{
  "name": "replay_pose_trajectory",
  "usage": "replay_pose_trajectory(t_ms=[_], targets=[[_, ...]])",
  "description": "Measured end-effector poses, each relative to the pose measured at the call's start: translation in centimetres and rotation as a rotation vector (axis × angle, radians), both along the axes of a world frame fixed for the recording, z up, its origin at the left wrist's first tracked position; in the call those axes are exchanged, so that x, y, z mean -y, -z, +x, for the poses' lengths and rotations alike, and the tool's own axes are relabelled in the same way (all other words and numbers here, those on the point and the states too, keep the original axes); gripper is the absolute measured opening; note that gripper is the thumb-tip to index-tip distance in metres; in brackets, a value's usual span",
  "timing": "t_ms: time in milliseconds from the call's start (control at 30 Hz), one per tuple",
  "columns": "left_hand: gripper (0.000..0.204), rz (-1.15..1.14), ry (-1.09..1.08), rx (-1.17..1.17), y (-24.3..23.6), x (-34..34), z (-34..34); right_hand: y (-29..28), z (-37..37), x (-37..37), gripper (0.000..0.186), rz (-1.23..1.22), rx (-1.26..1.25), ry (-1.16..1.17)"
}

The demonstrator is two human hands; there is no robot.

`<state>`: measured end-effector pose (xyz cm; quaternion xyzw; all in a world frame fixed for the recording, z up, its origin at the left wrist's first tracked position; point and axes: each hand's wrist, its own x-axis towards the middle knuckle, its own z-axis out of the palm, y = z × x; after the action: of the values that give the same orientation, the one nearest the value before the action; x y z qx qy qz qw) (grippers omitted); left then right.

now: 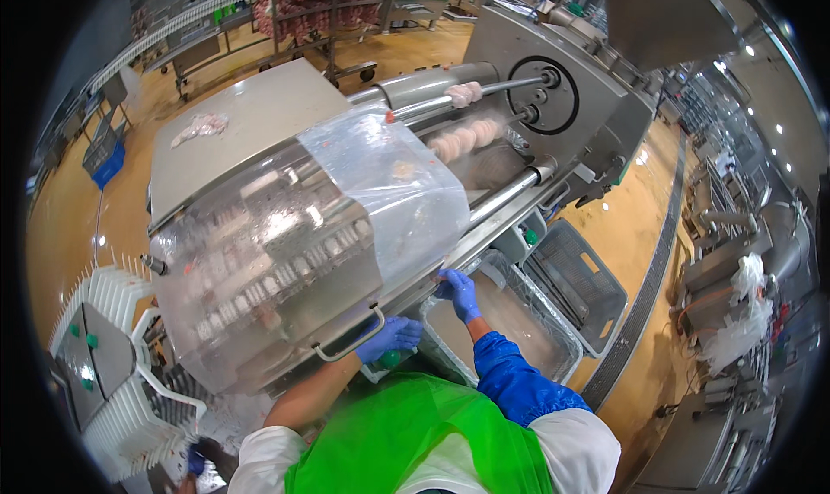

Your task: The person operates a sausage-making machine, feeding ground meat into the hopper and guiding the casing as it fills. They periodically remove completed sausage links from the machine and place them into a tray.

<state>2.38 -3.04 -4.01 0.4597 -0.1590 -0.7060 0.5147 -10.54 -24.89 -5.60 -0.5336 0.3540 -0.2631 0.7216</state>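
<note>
My left hand point(391, 338), in a blue glove, reaches past the metal handle point(350, 345) of a clear machine cover point(294, 252). Its fingers are stretched out, and a round green knob point(391, 360) shows just below them. My right hand point(459, 293), also gloved, has its fingers bunched at the machine's front edge, by the lower edge of a plastic sheet point(393, 174); what they hold, if anything, is hidden. Under the right forearm stands a plastic-lined tub point(553, 343). Pale linked sausages point(467, 140) hang around a rod at the machine's open right end.
A grey crate point(588, 278) stands right of the tub, near another green knob point(530, 237). White slotted racks point(112, 304) are at left, with another person's gloved hand point(196, 461) below. A scrap of pale casing point(201, 127) lies on the machine top. A hanging-meat rack point(320, 10) stands behind.
</note>
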Motion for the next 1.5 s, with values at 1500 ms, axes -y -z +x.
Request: replay_pose_trajectory(t_ms=[1500], targets=[[0.043, 0.246, 0.064, 1.143, -2.5, -10.7, 0.4, -10.5, 16.7, 23.1, 0.015, -0.314, 0.243, 0.153]])
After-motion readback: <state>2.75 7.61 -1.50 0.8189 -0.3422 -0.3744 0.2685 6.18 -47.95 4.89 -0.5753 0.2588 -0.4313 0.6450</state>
